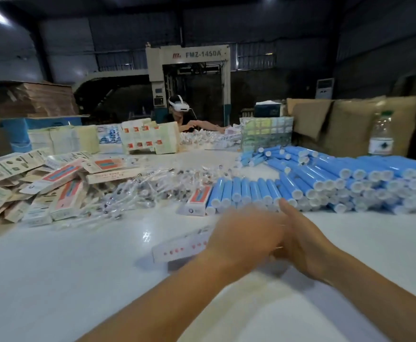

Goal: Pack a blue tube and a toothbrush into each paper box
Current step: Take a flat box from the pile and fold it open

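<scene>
Both hands met over the white table. The left hand, blurred, gripped a paper box, though I couldn't make out its fingers. The right hand lay loosely open beside it, just before the blue tubes; wrapped toothbrushes were heaped further left

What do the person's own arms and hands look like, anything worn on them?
Both forearms are bare as far as the picture shows: no sleeves, gloves, watch or rings show on the left hand or the right hand. The left hand is blurred, so small details on it cannot be told.
</scene>
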Available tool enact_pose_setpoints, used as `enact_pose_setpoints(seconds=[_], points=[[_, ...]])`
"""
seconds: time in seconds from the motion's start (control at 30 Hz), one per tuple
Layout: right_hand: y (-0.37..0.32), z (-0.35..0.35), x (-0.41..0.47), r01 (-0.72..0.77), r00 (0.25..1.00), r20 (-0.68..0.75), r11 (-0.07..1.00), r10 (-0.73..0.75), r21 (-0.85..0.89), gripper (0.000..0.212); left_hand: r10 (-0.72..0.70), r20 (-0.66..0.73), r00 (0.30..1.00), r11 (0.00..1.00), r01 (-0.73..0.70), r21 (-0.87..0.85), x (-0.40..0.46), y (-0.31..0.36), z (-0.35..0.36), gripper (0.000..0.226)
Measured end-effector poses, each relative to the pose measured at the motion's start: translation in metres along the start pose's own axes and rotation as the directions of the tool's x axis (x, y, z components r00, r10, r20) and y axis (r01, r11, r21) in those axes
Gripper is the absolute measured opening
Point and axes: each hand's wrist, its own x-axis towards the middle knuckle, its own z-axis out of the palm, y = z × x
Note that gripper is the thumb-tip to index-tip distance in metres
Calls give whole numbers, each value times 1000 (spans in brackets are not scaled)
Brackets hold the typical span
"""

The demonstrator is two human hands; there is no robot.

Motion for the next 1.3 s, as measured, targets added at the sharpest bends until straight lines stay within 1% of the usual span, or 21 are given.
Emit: enact_pose_setpoints(seconds=[0.07,0.1,0.17,0.27,0.33,0.4,0.43,0.47,0.53,0.6,0.63,0.7,0.77,0.83,0.9,0.93,1.0,1.07,1.17,1.23,1.3], points=[[0,-1,0,-27,999,-46,1000,27,-15,42,28,59,998,997,-24,-69,-2,22,18,9],[1,-2,1,-28,997,-77,999,25,-41,34,19,93,995,994,-9,-105,-2,27,22,7],[3,-4,3,-13,996,-92,997,7,-74,26,-56,158,986,974,89,-207,-2,28,24,13],[3,-7,8,27,993,-110,997,-35,-71,31,-187,327,926,886,303,-352,-5,21,18,36],[3,-7,11,38,989,-136,995,-51,-95,41,-225,379,898,812,387,-437,-6,17,15,49],[3,-9,12,49,988,-143,992,-66,-119,44,-257,427,867,742,460,-488,-6,11,14,60],[3,-12,12,57,986,-149,990,-76,-131,45,-266,457,848,731,487,-478,-7,6,15,63],[2,-14,12,71,983,-156,986,-95,-153,45,-266,503,822,745,507,-434,-9,-1,16,66],[0,-20,12,113,976,-160,973,-147,-203,45,-242,629,739,801,518,-300,-13,-12,20,72],[0,-23,10,129,973,-154,962,-169,-241,44,-222,714,664,816,527,-236,-17,-17,22,76],[1,-23,8,130,974,-149,955,-173,-266,41,-219,725,653,812,534,-236,-18,-17,23,76],[4,-23,7,146,962,-165,917,-220,-371,29,-213,709,672,823,515,-241,-19,-13,25,74],[2,-27,10,141,916,-242,822,-319,-551,18,-215,694,687,854,478,-208,-19,-9,26,71],[-9,-33,18,95,855,-308,712,-416,-696,17,-225,690,688,874,456,-170,-20,-7,30,69],[-25,-40,30,34,803,-342,610,-488,-792,17,-233,679,696,885,442,-149,-20,-4,34,69],[-34,-44,38,-13,786,-344,543,-514,-840,18,-235,670,704,887,437,-147,-19,-3,36,70],[-53,-50,59,-117,768,-320,369,-555,-922,23,-239,654,718,881,443,-165,-18,1,39,71],[-69,-54,82,-211,778,-286,197,-559,-958,27,-242,641,728,867,460,-195,-17,4,41,71],[-82,-54,112,-340,833,-263,-76,-487,-937,21,-238,637,733,860,464,-213,-15,7,44,72],[-82,-52,129,-395,858,-283,-199,-429,-897,18,-235,642,730,865,458,-203,-14,8,45,72],[-79,-51,144,-414,877,-294,-286,-380,-864,19,-242,625,742,863,459,-210,-13,9,44,68]])
